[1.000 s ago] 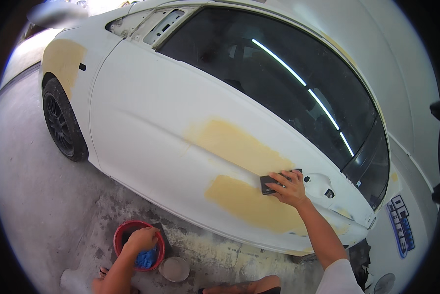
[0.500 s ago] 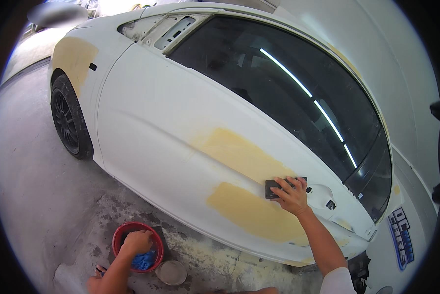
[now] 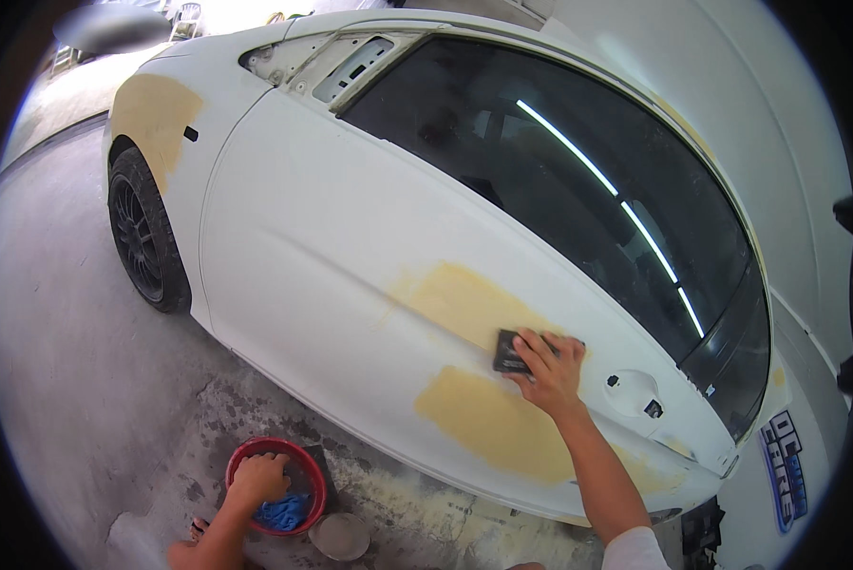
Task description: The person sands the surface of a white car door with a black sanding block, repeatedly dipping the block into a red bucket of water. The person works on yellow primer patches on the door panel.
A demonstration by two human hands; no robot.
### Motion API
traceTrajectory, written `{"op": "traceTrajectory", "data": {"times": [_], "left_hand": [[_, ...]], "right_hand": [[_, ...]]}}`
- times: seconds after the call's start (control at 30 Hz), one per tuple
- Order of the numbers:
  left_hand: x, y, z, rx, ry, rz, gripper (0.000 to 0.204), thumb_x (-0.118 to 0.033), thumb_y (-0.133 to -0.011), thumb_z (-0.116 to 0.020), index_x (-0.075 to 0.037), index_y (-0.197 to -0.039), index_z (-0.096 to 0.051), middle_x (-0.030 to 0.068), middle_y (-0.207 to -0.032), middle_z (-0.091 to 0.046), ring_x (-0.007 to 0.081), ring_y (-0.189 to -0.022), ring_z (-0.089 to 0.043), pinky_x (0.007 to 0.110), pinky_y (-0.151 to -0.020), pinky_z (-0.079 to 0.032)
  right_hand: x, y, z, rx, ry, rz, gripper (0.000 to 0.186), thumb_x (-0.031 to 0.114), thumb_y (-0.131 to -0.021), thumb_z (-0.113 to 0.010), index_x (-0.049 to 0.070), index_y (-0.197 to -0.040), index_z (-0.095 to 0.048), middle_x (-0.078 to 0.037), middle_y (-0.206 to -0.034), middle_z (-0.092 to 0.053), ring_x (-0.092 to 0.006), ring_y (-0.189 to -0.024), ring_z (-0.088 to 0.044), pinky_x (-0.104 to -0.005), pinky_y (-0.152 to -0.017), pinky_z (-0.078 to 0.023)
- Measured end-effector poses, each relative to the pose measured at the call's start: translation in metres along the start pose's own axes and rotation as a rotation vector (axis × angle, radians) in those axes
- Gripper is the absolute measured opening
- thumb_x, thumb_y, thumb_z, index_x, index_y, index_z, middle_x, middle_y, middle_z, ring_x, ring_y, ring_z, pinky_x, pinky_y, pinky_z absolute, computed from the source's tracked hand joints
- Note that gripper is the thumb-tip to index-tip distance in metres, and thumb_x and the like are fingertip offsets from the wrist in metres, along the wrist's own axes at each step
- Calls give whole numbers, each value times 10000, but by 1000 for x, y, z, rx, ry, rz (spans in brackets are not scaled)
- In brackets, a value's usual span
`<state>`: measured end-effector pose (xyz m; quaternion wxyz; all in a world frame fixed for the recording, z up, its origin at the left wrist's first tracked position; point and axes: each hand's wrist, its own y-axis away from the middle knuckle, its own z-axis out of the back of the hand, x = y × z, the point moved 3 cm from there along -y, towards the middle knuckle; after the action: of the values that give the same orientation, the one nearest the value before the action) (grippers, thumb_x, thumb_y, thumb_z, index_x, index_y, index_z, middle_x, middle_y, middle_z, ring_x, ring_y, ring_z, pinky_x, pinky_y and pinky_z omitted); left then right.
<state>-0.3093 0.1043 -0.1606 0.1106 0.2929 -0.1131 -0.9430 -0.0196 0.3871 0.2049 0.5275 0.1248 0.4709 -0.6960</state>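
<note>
My right hand [image 3: 548, 370] grips a dark rectangular block [image 3: 512, 351] against the white car door [image 3: 303, 209], between two yellowish filler patches [image 3: 488, 418], left of the bare handle recess [image 3: 635, 389]. My left hand [image 3: 260, 480] is down over a red bucket [image 3: 314, 465] on the floor, fingers curled; what they hold, if anything, is hidden. A blue cloth [image 3: 284, 513] lies in the bucket beneath that hand, and a pale round lid or dish [image 3: 339, 539] sits beside the bucket.
The car's front wheel [image 3: 142, 233] is at left, with another filler patch [image 3: 151, 114] on the fender above it. A dark window [image 3: 550, 190] spans the upper door. A pale wall [image 3: 797, 237] with a sign [image 3: 783, 470] stands at right. Stained concrete floor [image 3: 85, 361] runs along the car's lower edge.
My right hand with the block has shifted left along the door, away from the handle recess. The car sits slightly further right in view. My left hand remains at the bucket.
</note>
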Motion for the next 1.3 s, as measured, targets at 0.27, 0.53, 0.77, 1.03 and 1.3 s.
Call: {"op": "traceTrajectory", "data": {"times": [0.27,0.53,0.77,1.03,1.3], "left_hand": [[-23,-30,-5,62,110,-147,559,-342,-922,-674,-127,-1433,-602,201,-1356,-671,394,-1233,-653,511,-1043,-522],[12,-18,-12,-7,11,66,560,-347,-917,-673,-139,-1433,-606,189,-1396,-659,392,-1259,-646,507,-1068,-514],[-15,-24,-16,69,127,-75,550,-338,-918,-668,-140,-1428,-614,195,-1414,-648,392,-1268,-643,506,-1080,-509],[-19,-28,-13,82,0,20,556,-332,-927,-669,-135,-1442,-601,198,-1408,-648,389,-1291,-627,511,-1086,-504],[-18,-5,-5,78,57,-37,551,-361,-946,-630,-142,-1451,-593,181,-1422,-644,386,-1302,-619,507,-1100,-492]], "right_hand": [[20,-48,13,157,-81,176,694,476,-737,-874,263,-1363,-663,128,-1438,-631,-181,-1283,-539,-440,-1111,-370],[25,-65,-10,37,-121,101,682,478,-702,-890,254,-1316,-696,134,-1420,-649,-187,-1180,-579,-451,-1050,-383],[-21,-5,29,34,-47,129,685,503,-687,-883,274,-1305,-697,141,-1384,-666,-183,-1207,-549,-435,-1037,-370],[45,-103,-12,-11,-144,35,687,486,-713,-882,258,-1331,-689,142,-1436,-630,-193,-1156,-571,-443,-1017,-387],[-20,22,27,-2,0,33,763,520,-642,-898,236,-1320,-696,120,-1368,-688,-215,-1204,-536,-453,-1011,-356]]}}
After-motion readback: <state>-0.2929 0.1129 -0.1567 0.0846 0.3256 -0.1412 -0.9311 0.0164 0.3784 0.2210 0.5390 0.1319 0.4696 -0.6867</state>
